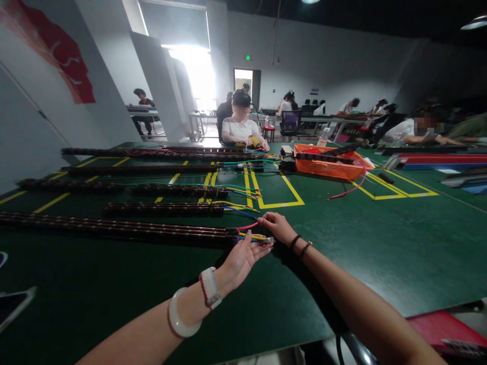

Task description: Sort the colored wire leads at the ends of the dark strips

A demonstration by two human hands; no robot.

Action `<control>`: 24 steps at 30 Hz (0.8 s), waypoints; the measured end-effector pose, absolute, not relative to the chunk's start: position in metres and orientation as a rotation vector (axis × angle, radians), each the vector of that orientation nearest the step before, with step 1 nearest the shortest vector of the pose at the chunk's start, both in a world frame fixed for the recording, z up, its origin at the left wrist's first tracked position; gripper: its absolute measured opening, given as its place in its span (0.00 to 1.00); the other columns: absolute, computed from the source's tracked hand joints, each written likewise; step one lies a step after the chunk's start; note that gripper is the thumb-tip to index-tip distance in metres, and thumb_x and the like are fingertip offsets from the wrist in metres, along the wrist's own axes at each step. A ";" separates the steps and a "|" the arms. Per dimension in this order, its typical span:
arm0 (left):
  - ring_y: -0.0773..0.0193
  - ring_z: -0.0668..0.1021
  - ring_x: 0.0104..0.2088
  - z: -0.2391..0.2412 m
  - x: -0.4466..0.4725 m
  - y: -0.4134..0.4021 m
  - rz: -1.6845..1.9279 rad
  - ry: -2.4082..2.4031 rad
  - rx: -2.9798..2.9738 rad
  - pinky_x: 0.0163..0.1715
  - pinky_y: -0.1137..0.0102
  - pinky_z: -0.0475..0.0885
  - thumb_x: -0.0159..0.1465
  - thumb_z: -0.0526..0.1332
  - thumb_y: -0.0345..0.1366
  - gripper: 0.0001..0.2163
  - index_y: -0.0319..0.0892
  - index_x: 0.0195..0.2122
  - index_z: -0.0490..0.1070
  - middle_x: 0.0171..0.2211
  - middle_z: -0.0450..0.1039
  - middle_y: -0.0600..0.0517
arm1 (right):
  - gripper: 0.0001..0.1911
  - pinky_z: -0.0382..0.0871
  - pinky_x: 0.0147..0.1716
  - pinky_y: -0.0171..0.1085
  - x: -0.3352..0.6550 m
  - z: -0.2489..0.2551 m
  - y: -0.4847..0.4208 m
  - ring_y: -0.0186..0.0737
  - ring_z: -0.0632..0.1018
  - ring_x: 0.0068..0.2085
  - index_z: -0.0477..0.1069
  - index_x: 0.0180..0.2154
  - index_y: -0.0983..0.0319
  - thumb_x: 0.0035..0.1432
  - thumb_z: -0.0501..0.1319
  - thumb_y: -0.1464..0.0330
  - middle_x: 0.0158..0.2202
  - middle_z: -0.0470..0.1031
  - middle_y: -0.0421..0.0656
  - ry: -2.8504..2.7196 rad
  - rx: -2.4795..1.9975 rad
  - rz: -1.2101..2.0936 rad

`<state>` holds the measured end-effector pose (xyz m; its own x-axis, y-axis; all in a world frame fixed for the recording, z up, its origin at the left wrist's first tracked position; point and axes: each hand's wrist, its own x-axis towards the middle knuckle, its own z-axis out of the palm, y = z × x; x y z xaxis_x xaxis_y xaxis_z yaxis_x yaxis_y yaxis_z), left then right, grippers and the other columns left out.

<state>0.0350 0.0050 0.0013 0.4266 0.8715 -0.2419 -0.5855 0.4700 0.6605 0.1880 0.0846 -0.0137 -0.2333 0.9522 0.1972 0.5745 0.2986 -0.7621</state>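
Note:
A long dark strip (114,229) lies across the green table in front of me, with a bundle of coloured wires (255,236) coming out of its right end. My left hand (240,259) lies palm up under the wire ends, its fingers stretched out and supporting them. My right hand (276,225) pinches the wires from the right, fingers closed on a red wire and the bundle's tip. A white bangle and a woven band sit on my left wrist, dark bead bracelets on my right.
Several more dark strips (163,209) with coloured wires lie in rows further back on the table (380,243). An orange tray (329,165) stands at the back right. A person (241,126) sits across the table. A red object (441,329) lies at the near right edge.

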 end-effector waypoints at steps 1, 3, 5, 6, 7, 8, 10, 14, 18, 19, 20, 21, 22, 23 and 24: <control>0.53 0.77 0.44 0.002 0.035 0.005 0.959 0.616 0.531 0.53 0.57 0.65 0.67 0.49 0.37 0.15 0.30 0.38 0.70 0.41 0.75 0.36 | 0.20 0.54 0.24 0.30 0.187 -0.014 0.087 0.31 0.66 0.25 0.70 0.26 0.63 0.57 0.55 0.54 0.22 0.69 0.37 -1.920 -1.379 0.696; 0.53 0.76 0.45 0.003 0.034 0.005 0.950 0.613 0.522 0.53 0.57 0.65 0.67 0.49 0.37 0.15 0.29 0.38 0.70 0.42 0.75 0.36 | 0.19 0.54 0.25 0.31 0.186 -0.014 0.089 0.31 0.67 0.25 0.70 0.26 0.63 0.57 0.55 0.55 0.22 0.69 0.37 -1.939 -1.407 0.638; 0.53 0.76 0.46 0.003 0.033 0.005 0.944 0.602 0.508 0.54 0.57 0.65 0.66 0.50 0.36 0.15 0.29 0.38 0.70 0.42 0.74 0.35 | 0.18 0.54 0.25 0.31 0.187 -0.013 0.089 0.31 0.67 0.25 0.70 0.27 0.62 0.58 0.55 0.55 0.23 0.70 0.37 -1.972 -1.399 0.616; 0.53 0.76 0.46 0.002 0.033 0.006 0.943 0.596 0.502 0.54 0.58 0.64 0.66 0.50 0.36 0.15 0.29 0.39 0.70 0.43 0.74 0.35 | 0.18 0.55 0.26 0.31 0.188 -0.013 0.087 0.32 0.68 0.26 0.71 0.28 0.62 0.59 0.54 0.55 0.24 0.71 0.38 -2.000 -1.386 0.614; 0.53 0.75 0.47 0.001 0.033 0.006 0.944 0.591 0.496 0.54 0.58 0.64 0.66 0.51 0.37 0.14 0.29 0.39 0.70 0.43 0.74 0.35 | 0.18 0.55 0.27 0.31 0.190 -0.012 0.085 0.32 0.68 0.27 0.71 0.28 0.62 0.59 0.54 0.55 0.25 0.71 0.38 -2.037 -1.370 0.614; 0.53 0.75 0.47 0.000 0.033 0.007 0.945 0.589 0.491 0.54 0.58 0.64 0.66 0.51 0.37 0.14 0.30 0.39 0.70 0.43 0.74 0.36 | 0.19 0.56 0.28 0.32 0.192 -0.010 0.082 0.32 0.69 0.27 0.71 0.29 0.62 0.59 0.54 0.55 0.25 0.72 0.39 -2.078 -1.358 0.604; 0.53 0.74 0.48 -0.001 0.033 0.008 0.944 0.590 0.482 0.55 0.59 0.64 0.65 0.52 0.37 0.14 0.30 0.39 0.70 0.44 0.74 0.36 | 0.19 0.57 0.32 0.33 0.198 -0.006 0.077 0.33 0.69 0.28 0.70 0.30 0.62 0.59 0.53 0.54 0.27 0.72 0.39 -2.132 -1.356 0.521; 0.55 0.74 0.49 0.000 0.033 0.008 0.952 0.594 0.466 0.55 0.59 0.63 0.66 0.52 0.36 0.13 0.31 0.43 0.69 0.46 0.72 0.36 | 0.20 0.56 0.36 0.35 0.213 0.010 0.069 0.34 0.68 0.30 0.67 0.31 0.63 0.61 0.50 0.54 0.29 0.70 0.41 -2.254 -1.238 0.258; 0.56 0.74 0.48 0.002 0.032 0.008 0.953 0.629 0.486 0.55 0.60 0.63 0.66 0.51 0.36 0.13 0.32 0.43 0.69 0.45 0.73 0.38 | 0.21 0.55 0.37 0.37 0.220 0.021 0.064 0.34 0.66 0.30 0.66 0.23 0.62 0.60 0.53 0.54 0.24 0.68 0.40 -2.639 -0.912 0.164; 0.56 0.74 0.48 0.002 0.032 0.008 0.949 0.632 0.488 0.55 0.61 0.63 0.66 0.51 0.36 0.14 0.31 0.43 0.69 0.45 0.73 0.37 | 0.21 0.54 0.37 0.37 0.219 0.022 0.063 0.34 0.66 0.29 0.66 0.22 0.62 0.60 0.53 0.55 0.23 0.68 0.40 -2.687 -0.873 0.161; 0.56 0.74 0.49 0.001 0.032 0.008 0.946 0.627 0.487 0.55 0.61 0.63 0.66 0.51 0.37 0.14 0.31 0.43 0.69 0.45 0.73 0.37 | 0.21 0.54 0.37 0.36 0.218 0.022 0.063 0.34 0.66 0.28 0.66 0.22 0.62 0.61 0.52 0.56 0.23 0.68 0.40 -2.704 -0.859 0.166; 0.56 0.73 0.50 0.000 0.032 0.008 0.945 0.619 0.483 0.55 0.61 0.63 0.66 0.51 0.37 0.14 0.32 0.43 0.69 0.46 0.72 0.37 | 0.21 0.54 0.36 0.36 0.217 0.021 0.063 0.33 0.66 0.28 0.66 0.22 0.63 0.62 0.51 0.58 0.22 0.67 0.40 -2.697 -0.861 0.179; 0.56 0.73 0.50 -0.001 0.032 0.009 0.944 0.613 0.478 0.55 0.61 0.63 0.66 0.51 0.37 0.14 0.32 0.44 0.69 0.47 0.72 0.37 | 0.21 0.54 0.36 0.36 0.216 0.019 0.063 0.33 0.66 0.28 0.66 0.22 0.63 0.62 0.50 0.58 0.22 0.67 0.40 -2.673 -0.878 0.200; 0.56 0.73 0.50 -0.002 0.032 0.009 0.946 0.612 0.476 0.56 0.60 0.62 0.66 0.51 0.37 0.14 0.31 0.44 0.68 0.48 0.71 0.36 | 0.22 0.55 0.35 0.35 0.215 0.017 0.065 0.32 0.66 0.28 0.67 0.22 0.63 0.63 0.50 0.58 0.22 0.67 0.40 -2.636 -0.909 0.228; 0.55 0.73 0.50 -0.002 0.032 0.009 0.946 0.618 0.476 0.55 0.60 0.62 0.66 0.51 0.37 0.14 0.31 0.45 0.68 0.48 0.71 0.36 | 0.22 0.55 0.34 0.34 0.214 0.014 0.066 0.32 0.66 0.27 0.67 0.22 0.63 0.63 0.50 0.58 0.22 0.67 0.40 -2.590 -0.953 0.262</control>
<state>0.0321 0.0094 -0.0021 0.4372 0.8559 -0.2762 -0.5966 0.5058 0.6231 0.2136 0.0664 0.0142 -0.7041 0.6549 0.2744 0.5868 0.7543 -0.2944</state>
